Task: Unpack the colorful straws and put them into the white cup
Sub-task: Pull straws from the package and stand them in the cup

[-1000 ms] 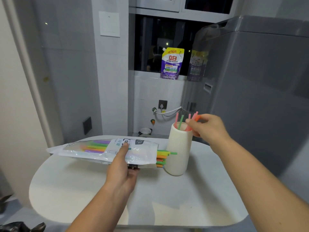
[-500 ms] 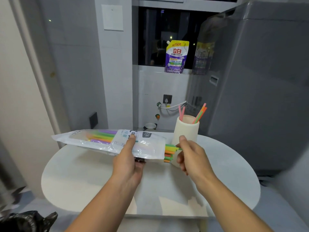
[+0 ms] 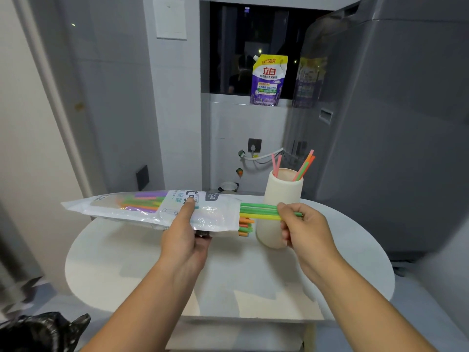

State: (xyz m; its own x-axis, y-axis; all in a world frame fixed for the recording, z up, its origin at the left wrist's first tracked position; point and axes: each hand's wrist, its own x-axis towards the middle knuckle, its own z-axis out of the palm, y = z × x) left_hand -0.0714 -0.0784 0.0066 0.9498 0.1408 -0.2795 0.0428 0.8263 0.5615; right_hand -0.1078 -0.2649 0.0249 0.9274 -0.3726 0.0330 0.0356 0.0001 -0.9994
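Note:
My left hand [image 3: 185, 237] grips a clear and white straw packet [image 3: 152, 210], held level above the round white table [image 3: 152, 270], thumb on top. Green, orange and purple straws show through the plastic, and several orange and green ends poke out of its open right end. My right hand [image 3: 302, 229] pinches a few green and yellow straws [image 3: 258, 210] that are drawn partway out of the packet. Just behind that hand stands the tall white cup [image 3: 284, 196], upright, holding pink, orange and green straws [image 3: 303, 165].
A grey washing machine [image 3: 396, 128] fills the right side close behind the table. A purple detergent pouch [image 3: 269, 81] stands on the window ledge. A black plastic bag [image 3: 43, 331] lies at the lower left on the floor. White tiled walls stand behind.
My right hand left the cup's rim, came down to the packet's open end, took hold of a few green and yellow straws and drew them out to the right. The left hand kept holding the packet.

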